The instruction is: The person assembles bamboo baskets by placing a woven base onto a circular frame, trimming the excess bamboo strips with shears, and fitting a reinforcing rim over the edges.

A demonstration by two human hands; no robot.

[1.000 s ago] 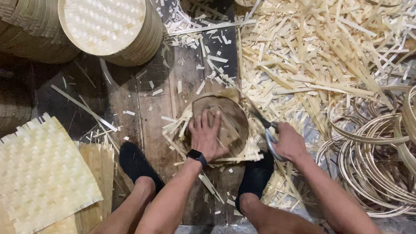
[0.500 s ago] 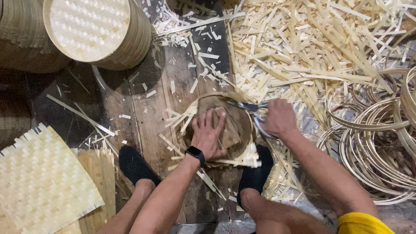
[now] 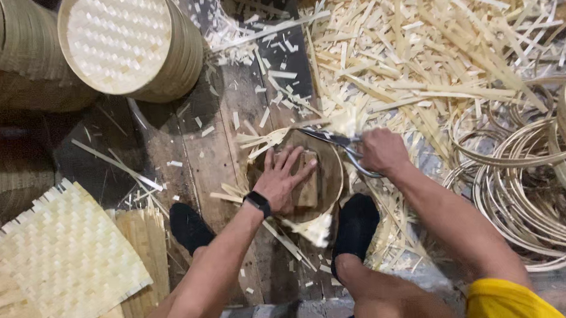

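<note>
My left hand (image 3: 285,179) lies flat, fingers spread, on a small wooden block inside a round bamboo hoop (image 3: 334,188) on the floor. A woven bamboo mat sits in the hoop, with loose strip ends (image 3: 263,142) sticking out past the rim. My right hand (image 3: 383,150) grips the handles of metal scissors (image 3: 332,138), whose blades point left along the hoop's far rim. A black watch is on my left wrist. My feet in dark socks rest on either side of the hoop.
A stack of finished round woven baskets (image 3: 128,45) stands at the top left. Square woven mats (image 3: 61,261) lie at the lower left. Cut bamboo strips (image 3: 430,53) cover the floor at the upper right, and coiled bamboo rings (image 3: 528,188) lie at the right.
My right hand with the scissors has moved from the hoop's right side up along its far rim. My left hand has stayed pressed inside the hoop.
</note>
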